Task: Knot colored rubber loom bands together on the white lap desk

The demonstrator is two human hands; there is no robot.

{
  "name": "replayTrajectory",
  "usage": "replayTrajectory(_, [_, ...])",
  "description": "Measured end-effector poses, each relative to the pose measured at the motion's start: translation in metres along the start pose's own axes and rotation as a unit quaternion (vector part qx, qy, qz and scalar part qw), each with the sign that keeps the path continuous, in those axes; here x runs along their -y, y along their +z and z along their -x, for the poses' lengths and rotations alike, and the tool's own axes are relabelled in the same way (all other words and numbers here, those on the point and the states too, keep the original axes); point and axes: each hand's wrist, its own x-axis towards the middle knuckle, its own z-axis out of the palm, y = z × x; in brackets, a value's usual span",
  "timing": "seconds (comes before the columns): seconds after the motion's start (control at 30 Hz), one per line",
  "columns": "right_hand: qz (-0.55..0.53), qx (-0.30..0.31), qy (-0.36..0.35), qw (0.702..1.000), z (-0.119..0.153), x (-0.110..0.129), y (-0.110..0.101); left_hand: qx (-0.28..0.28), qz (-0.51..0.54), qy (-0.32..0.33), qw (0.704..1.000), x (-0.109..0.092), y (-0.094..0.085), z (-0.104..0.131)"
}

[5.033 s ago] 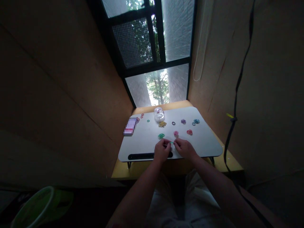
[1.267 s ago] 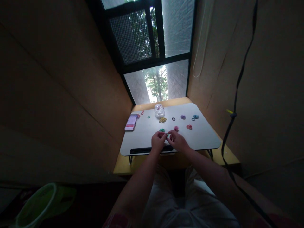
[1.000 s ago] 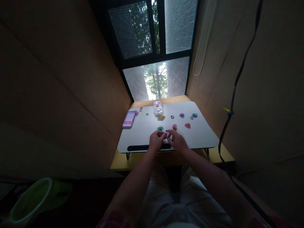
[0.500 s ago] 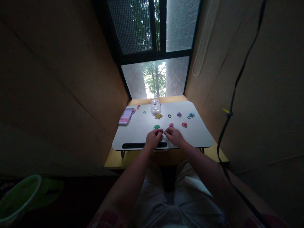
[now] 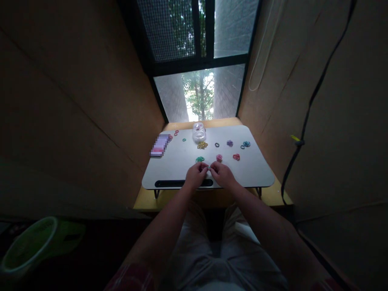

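Over the front half of the white lap table (image 5: 169,169), my left hand (image 5: 196,176) and my right hand (image 5: 222,174) meet with fingertips nearly touching. Both pinch a small green hair tie (image 5: 209,167), mostly hidden by the fingers. Just beyond my left hand lies a pile of green hair ties (image 5: 200,159). A pink bunch (image 5: 219,157) sits beyond my right hand, and a red bunch (image 5: 236,157) is to its right. Further back are a yellow pile (image 5: 202,145), a dark ring (image 5: 217,144), a purple bunch (image 5: 229,143) and a blue bunch (image 5: 246,144).
A clear plastic container (image 5: 199,132) stands at the table's back. On the left lie a blurred-out phone (image 5: 160,145), red rings (image 5: 176,132) and one green ring (image 5: 184,140). A black slot (image 5: 169,183) runs along the front edge. A dark cord (image 5: 315,93) hangs at right.
My hands have come slightly closer together, the green hair tie still between their fingertips. The whole view has shifted a little; the piles on the table look unchanged.
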Motion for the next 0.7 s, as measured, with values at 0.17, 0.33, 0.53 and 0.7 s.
replayTrajectory(0.17, [-0.011,0.005,-0.011,1.000,0.000,0.000,-0.002,-0.009,0.010,0.006,1.000,-0.002,-0.001,0.000])
replayTrajectory(0.33, [-0.023,0.006,-0.009,1.000,0.001,0.001,-0.003,-0.014,0.031,0.002,0.999,0.000,0.000,-0.001])
replayTrajectory(0.53, [-0.046,0.024,-0.014,0.999,-0.003,-0.006,-0.003,0.000,0.092,-0.015,0.996,0.008,0.000,-0.005])
replayTrajectory(0.7, [-0.086,0.047,-0.020,0.995,-0.006,-0.011,-0.005,0.029,0.152,-0.028,0.987,0.013,0.000,-0.007])
